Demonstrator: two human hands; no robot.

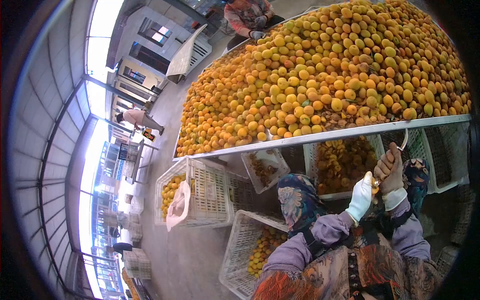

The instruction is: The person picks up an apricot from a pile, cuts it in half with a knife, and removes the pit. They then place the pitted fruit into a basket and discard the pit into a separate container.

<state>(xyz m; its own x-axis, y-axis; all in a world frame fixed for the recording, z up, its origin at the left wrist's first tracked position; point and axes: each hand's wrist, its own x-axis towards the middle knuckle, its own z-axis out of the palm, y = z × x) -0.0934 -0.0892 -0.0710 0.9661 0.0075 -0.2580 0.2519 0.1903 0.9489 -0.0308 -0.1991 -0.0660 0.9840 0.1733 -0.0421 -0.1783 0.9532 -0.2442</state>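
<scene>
My left hand (361,197), in a white glove, is closed around an apricot (375,183), mostly hidden by the fingers. Right beside it, my right hand (389,169), in a stained brownish glove, grips a thin curved metal tool (404,142) whose bent end sticks up past the fist. Both hands meet above my lap, just in front of a crate (334,196) holding split apricot pieces (345,162). Beyond them, a metal-edged table (320,137) bears a big heap of whole apricots (320,75).
Left of my knees stand a crate (200,192) with apricots and a pink cloth (179,205), a small tray (265,167) of scraps, and another fruit crate (232,250). A crate (434,160) sits at right. A gloved co-worker (247,17) works across the table; another person (137,118) walks behind.
</scene>
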